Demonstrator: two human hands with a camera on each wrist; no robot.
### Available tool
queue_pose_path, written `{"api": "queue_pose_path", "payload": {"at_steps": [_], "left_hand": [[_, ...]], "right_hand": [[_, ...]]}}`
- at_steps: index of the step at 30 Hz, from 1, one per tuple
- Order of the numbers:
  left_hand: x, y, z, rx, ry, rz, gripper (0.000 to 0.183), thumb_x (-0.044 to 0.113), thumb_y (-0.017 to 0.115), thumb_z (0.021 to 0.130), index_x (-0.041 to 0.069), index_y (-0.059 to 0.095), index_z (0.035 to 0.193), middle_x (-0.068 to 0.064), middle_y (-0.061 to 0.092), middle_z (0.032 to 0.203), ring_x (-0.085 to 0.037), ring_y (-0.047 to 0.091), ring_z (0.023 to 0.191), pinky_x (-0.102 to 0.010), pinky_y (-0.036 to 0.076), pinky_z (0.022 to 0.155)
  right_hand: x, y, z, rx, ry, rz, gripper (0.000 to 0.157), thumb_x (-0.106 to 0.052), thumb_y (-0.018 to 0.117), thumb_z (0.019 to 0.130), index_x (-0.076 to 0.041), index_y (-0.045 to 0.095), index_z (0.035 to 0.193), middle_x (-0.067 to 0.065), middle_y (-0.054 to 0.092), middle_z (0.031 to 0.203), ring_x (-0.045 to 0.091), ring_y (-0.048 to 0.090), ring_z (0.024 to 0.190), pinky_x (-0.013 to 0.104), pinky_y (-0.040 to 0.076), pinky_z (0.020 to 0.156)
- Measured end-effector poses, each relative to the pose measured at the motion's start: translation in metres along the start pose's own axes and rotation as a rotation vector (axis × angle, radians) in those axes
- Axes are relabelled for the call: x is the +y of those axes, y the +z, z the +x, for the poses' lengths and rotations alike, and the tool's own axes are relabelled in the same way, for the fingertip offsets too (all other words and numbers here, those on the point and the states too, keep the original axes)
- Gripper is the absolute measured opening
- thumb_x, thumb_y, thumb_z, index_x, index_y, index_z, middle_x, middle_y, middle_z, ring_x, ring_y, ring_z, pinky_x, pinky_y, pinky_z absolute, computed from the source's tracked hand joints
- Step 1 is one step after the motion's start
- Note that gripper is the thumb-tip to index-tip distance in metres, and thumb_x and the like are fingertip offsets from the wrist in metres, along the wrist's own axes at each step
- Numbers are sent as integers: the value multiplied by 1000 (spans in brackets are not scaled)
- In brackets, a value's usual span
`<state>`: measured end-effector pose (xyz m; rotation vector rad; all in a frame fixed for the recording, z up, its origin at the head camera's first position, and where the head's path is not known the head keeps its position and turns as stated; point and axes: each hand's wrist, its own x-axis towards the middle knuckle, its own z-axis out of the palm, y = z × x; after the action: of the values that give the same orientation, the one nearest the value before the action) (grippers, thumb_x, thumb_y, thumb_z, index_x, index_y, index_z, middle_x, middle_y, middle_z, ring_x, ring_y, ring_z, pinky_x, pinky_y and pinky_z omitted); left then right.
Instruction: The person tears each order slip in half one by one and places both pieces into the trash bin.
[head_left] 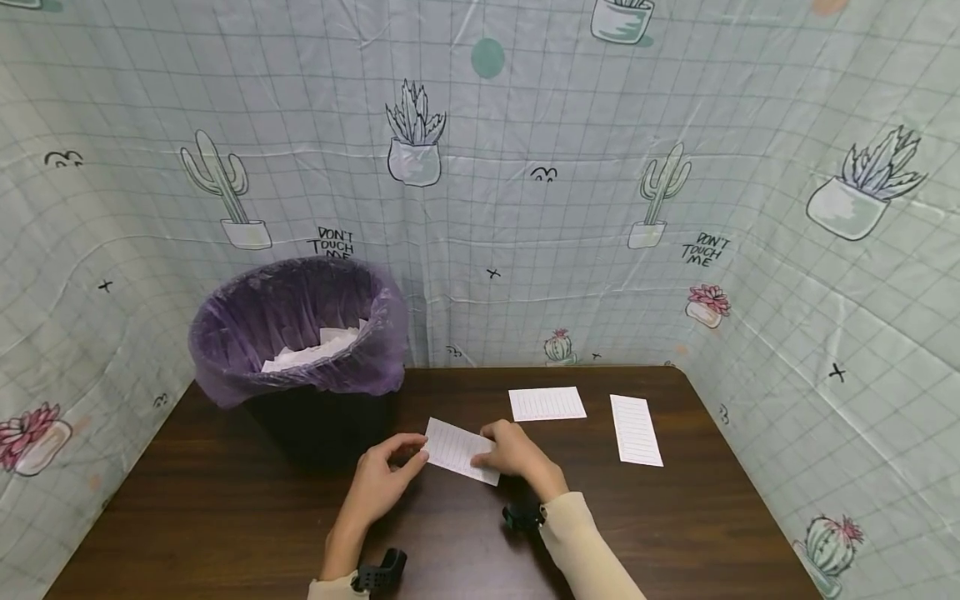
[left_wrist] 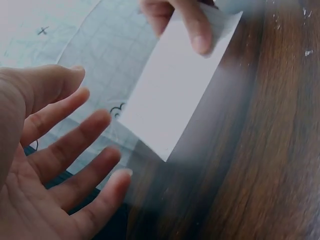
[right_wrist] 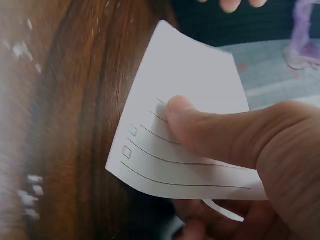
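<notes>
A lined white paper sheet [head_left: 455,451] with small checkboxes is held above the table by my right hand [head_left: 517,454], which pinches its right end, thumb on top. In the right wrist view the sheet [right_wrist: 195,65] bends slightly, and a white strip of paper edge shows beneath it by the fingers. My left hand [head_left: 381,483] is at the sheet's left end, fingers spread. The left wrist view shows a gap between the left hand's fingertips [left_wrist: 107,120] and the sheet [left_wrist: 165,85]. Two similar lined sheets, one sideways [head_left: 547,404] and one lengthwise [head_left: 636,430], lie on the table to the right.
A black bin [head_left: 322,425] with a purple liner [head_left: 300,279] stands at the back left, white papers [head_left: 315,354] inside it. The dark wooden table [head_left: 225,517] meets a cactus-print cloth [head_left: 487,208] behind and at both sides. Both wrists wear black bands.
</notes>
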<state>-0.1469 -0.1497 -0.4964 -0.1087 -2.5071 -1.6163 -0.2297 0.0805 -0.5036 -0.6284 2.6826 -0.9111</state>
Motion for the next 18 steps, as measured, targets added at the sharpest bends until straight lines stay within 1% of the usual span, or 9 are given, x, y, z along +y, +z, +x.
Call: {"api": "queue_pose_path", "payload": {"at_steps": [1, 4, 7, 9, 11, 13, 16, 18], "left_hand": [[0, 1, 0, 1, 11, 10, 23, 15, 77, 92, 10, 76, 115, -7, 75, 112, -24, 68, 101, -28, 54, 76], [0, 3, -2, 2, 59, 55, 31, 15, 78, 91, 10, 73, 121, -11, 70, 126, -33, 64, 115, -39, 54, 85], [1, 4, -4, 1, 96, 85, 39, 13, 80, 89, 10, 71, 127, -12, 66, 135, -36, 59, 125, -50, 51, 92], [3, 5, -4, -10, 115, 85, 43, 13, 82, 88, 11, 70, 129, -11, 65, 136, -37, 58, 128, -55, 50, 97], [4, 7, -4, -38, 130, 76, 42, 14, 81, 88, 11, 71, 129, -7, 68, 132, -35, 61, 126, -56, 50, 99], [6, 9, -3, -82, 145, 77, 39, 15, 80, 90, 10, 72, 127, -3, 73, 122, -31, 66, 118, -56, 51, 99], [8, 12, -3, -162, 159, 107, 30, 17, 78, 93, 8, 75, 121, 1, 76, 105, -24, 71, 102, -49, 55, 93], [8, 14, -3, -212, 173, 134, 24, 18, 76, 94, 6, 77, 115, 0, 77, 100, -21, 72, 97, -44, 58, 90]], "right_hand": [[0, 0, -4, -1, -12, 7, 17, -13, 82, 87, -1, 72, 92, 7, 68, 79, 13, 53, 65, 29, 46, 61], [-5, 1, -16, -23, -62, 8, 16, -12, 81, 88, -1, 73, 95, 5, 68, 80, 11, 53, 67, 29, 48, 64], [-14, 1, -27, -84, -100, 8, 13, -12, 75, 93, 0, 73, 100, 4, 68, 84, 10, 53, 70, 29, 48, 68], [-20, 0, -33, -128, -105, 19, 11, -13, 72, 96, -2, 72, 100, 2, 66, 83, 9, 52, 69, 28, 47, 68], [-25, 0, -38, -154, -102, 24, 11, -14, 70, 98, -4, 72, 100, -1, 65, 82, 7, 51, 68, 26, 46, 67], [-28, 1, -43, -167, -97, 38, 12, -15, 70, 98, -4, 73, 102, -2, 65, 82, 6, 52, 67, 25, 46, 66], [-29, 3, -50, -164, -94, 54, 13, -15, 71, 98, -4, 74, 104, -2, 68, 83, 4, 52, 66, 23, 46, 64], [-29, 3, -54, -151, -99, 62, 13, -15, 72, 97, -4, 75, 104, -1, 70, 85, 3, 53, 66, 23, 47, 64]]}}
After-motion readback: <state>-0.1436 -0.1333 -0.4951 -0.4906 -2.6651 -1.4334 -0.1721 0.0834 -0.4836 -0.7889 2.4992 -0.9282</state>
